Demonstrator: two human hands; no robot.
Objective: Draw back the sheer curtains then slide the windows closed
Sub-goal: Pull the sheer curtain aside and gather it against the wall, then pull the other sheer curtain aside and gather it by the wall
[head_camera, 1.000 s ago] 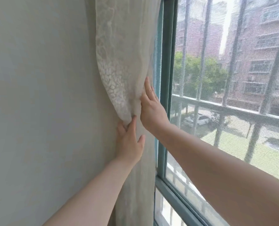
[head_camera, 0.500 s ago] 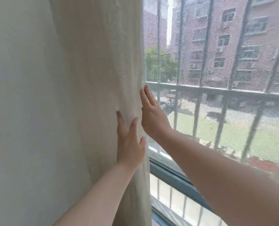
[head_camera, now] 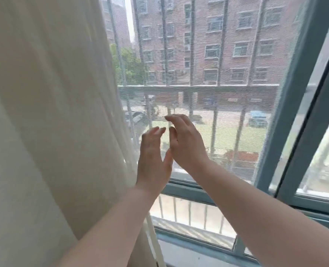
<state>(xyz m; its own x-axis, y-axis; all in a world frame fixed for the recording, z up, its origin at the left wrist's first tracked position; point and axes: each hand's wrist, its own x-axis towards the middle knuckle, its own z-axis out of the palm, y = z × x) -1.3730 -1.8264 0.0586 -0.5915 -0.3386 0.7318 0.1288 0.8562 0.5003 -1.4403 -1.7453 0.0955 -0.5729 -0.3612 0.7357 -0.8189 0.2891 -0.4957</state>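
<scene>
The cream sheer curtain (head_camera: 53, 122) hangs bunched along the left, covering the left third of the view. My left hand (head_camera: 153, 162) is raised just right of the curtain's edge, fingers apart, holding nothing. My right hand (head_camera: 186, 143) is beside it, slightly higher, fingers spread and curved, also empty. Both hands are in front of a mesh insect screen (head_camera: 227, 97). A blue-grey window frame upright (head_camera: 286, 105) stands right of the screen, with a glass sliding pane (head_camera: 325, 147) behind it at the far right.
Vertical metal security bars (head_camera: 192, 45) and a horizontal rail run outside the screen. The blue-grey lower frame rail (head_camera: 190, 191) crosses under my hands, with a fixed lower pane beneath it. Brick apartment blocks, trees and parked cars lie beyond.
Both hands have left the curtain and moved right, in front of the screen. The view has swung right, revealing the window upright and the glass pane.
</scene>
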